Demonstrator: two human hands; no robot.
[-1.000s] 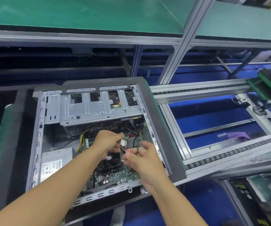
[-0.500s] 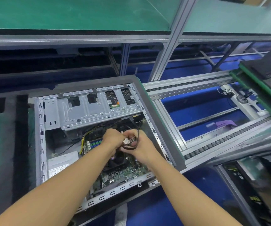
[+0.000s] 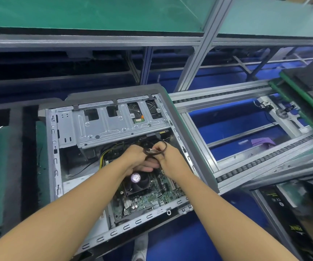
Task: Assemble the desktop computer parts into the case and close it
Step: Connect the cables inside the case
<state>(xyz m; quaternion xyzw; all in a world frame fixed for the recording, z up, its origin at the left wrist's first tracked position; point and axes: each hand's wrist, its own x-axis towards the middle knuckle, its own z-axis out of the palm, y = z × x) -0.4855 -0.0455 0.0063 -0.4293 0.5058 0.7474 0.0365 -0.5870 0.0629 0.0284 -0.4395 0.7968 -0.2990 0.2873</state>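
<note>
An open grey computer case point(image 3: 52, 147) lies on its side in front of me. Inside it sit a silver drive cage point(image 3: 110, 127), a green motherboard point(image 3: 152, 196) and a black CPU fan point(image 3: 138, 182) with a purple sticker. My left hand point(image 3: 135, 157) and my right hand point(image 3: 164, 156) meet above the fan, just below the drive cage. Both pinch a dark looped cable with a pale connector point(image 3: 154, 151) between their fingertips. Yellow and black wires point(image 3: 104, 154) run to the left of my hands.
The case rests on a dark foam pad point(image 3: 16, 166). A conveyor frame of aluminium rails point(image 3: 227, 166) runs to the right, over a blue floor. A green-topped shelf point(image 3: 95, 14) spans the back. A green-edged tray point(image 3: 302, 102) stands at the far right.
My hands have come together and moved up toward the drive cage, with the cable loop now raised between them. The camera has shifted slightly.
</note>
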